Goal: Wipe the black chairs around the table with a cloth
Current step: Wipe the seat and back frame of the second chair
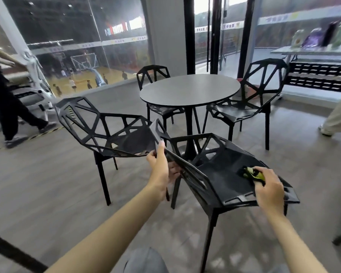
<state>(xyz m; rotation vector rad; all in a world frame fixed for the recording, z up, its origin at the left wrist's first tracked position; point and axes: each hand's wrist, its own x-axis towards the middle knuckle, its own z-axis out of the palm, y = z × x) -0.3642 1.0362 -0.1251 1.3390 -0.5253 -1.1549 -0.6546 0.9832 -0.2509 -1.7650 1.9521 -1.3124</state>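
Several black lattice chairs stand around a round grey table [189, 89]. The nearest chair [224, 180] is right in front of me, its seat facing up. My left hand [160, 168] grips the left edge of that chair's backrest, thumb on top and fingers underneath. My right hand [268, 189] holds a crumpled green cloth [251, 172] and presses it on the seat near its right side. A second chair [106, 129] stands to the left, a third [248, 103] at the right of the table, and another [154, 75] behind the table.
A person in black [6, 103] walks at the far left, and a trouser leg [337, 117] shows at the right edge. A shelf unit [315, 75] with packets stands at the back right. Glass walls lie behind. My knee [146, 261] shows at the bottom.
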